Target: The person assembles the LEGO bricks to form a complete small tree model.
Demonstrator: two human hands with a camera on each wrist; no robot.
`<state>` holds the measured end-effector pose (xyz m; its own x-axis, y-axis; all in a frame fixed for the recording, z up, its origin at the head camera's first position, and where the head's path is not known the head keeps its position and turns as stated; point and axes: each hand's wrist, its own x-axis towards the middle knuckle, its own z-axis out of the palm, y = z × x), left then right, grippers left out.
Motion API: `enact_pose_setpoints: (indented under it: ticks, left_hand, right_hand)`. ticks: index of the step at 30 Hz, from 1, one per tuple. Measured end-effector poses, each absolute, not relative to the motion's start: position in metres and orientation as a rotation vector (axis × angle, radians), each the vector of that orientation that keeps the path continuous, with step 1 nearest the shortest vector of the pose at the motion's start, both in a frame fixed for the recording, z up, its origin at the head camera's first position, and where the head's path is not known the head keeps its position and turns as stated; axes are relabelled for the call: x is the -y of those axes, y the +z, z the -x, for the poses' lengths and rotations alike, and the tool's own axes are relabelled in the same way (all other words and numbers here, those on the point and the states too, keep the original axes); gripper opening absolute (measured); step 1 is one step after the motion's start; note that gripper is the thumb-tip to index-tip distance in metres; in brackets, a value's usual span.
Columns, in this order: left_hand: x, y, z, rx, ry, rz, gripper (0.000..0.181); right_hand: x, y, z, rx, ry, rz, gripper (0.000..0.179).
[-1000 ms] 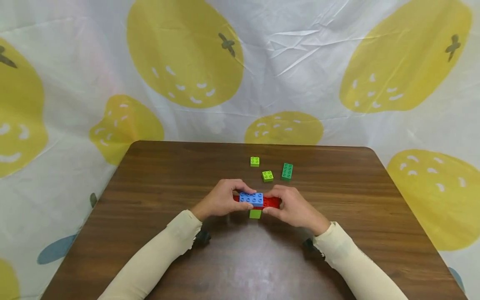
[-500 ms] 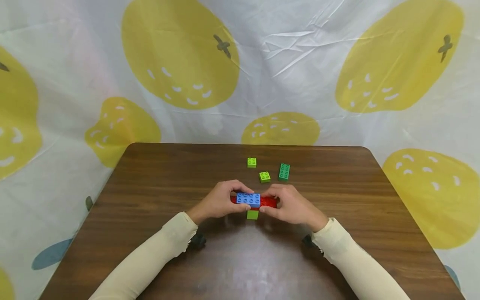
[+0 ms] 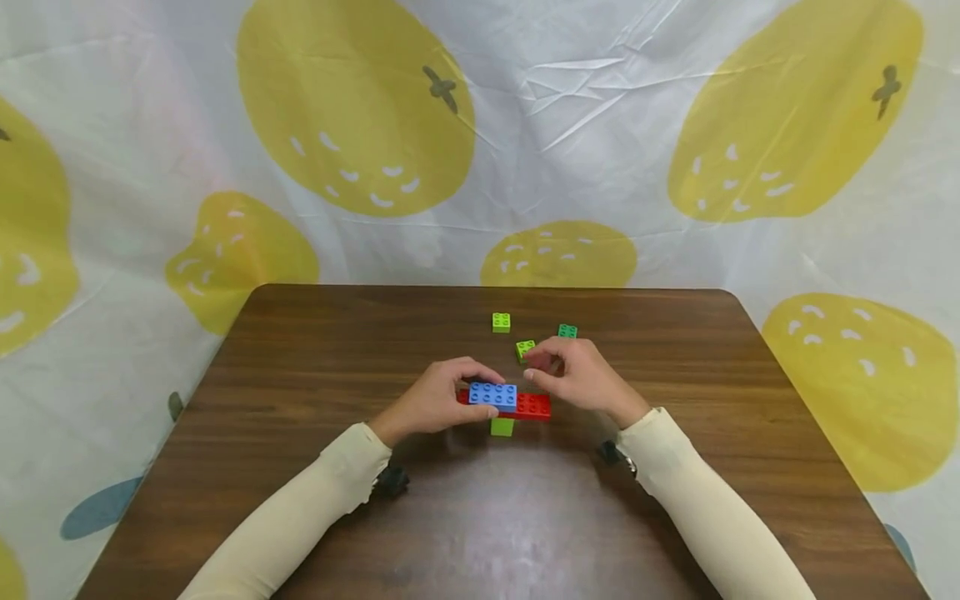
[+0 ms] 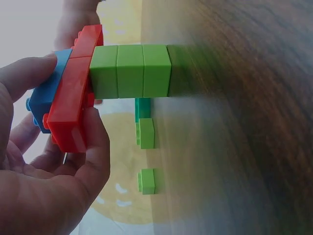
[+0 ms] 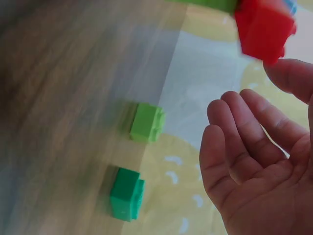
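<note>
A tower of toy building bricks stands on the table, its column of lime bricks [image 4: 130, 72] carrying a row of red bricks [image 3: 534, 406]. On the left part of that row lies a blue eight-stud brick [image 3: 492, 395]. My left hand [image 3: 431, 400] grips the row's left end, thumb against the blue brick and fingers around the red, as the left wrist view shows. Apart from the row's right end, my right hand [image 3: 588, 379] holds nothing. Its fingers are loosely bent, and in the head view they overlap the nearer lime four-stud brick [image 3: 523, 350].
Farther back on the wooden table [image 3: 337, 333] sits another lime four-stud brick [image 3: 501, 322]. A dark green brick [image 5: 125, 193] lies behind my right hand, partly covered in the head view. A lemon-print cloth [image 3: 555, 150] hangs past the table's far edge.
My right hand has let go of the red row's right end and moved up and away, toward the loose bricks. The left hand keeps its grip on the tower.
</note>
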<state>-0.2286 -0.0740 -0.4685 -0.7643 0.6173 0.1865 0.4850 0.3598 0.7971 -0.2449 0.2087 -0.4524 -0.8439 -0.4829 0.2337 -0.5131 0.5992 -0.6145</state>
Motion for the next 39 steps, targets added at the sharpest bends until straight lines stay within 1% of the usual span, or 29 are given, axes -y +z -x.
enact_pose_setpoints:
  ticks: [9, 17, 28, 34, 39]
  left_hand:
    - [0.076, -0.467, 0.23, -2.46, 1.357, -1.008, 0.038]
    - [0.078, -0.468, 0.229, -2.452, 1.358, -0.998, 0.039]
    - [0.078, -0.467, 0.23, -2.458, 1.358, -0.992, 0.039]
    - [0.079, -0.467, 0.23, -2.464, 1.356, -0.988, 0.039]
    - [0.08, -0.468, 0.229, -2.456, 1.36, -0.987, 0.04]
  right_hand:
    - [-0.208, -0.466, 0.279, 2.761, 1.0, -0.736, 0.033]
    - [-0.206, -0.477, 0.299, 2.858, 0.967, -0.7, 0.039]
    - [-0.201, -0.477, 0.308, 3.018, 0.762, -0.695, 0.041]
    - [-0.199, -0.477, 0.308, 3.038, 0.778, -0.64, 0.038]
    - [-0.2, -0.476, 0.304, 3.006, 0.78, -0.664, 0.036]
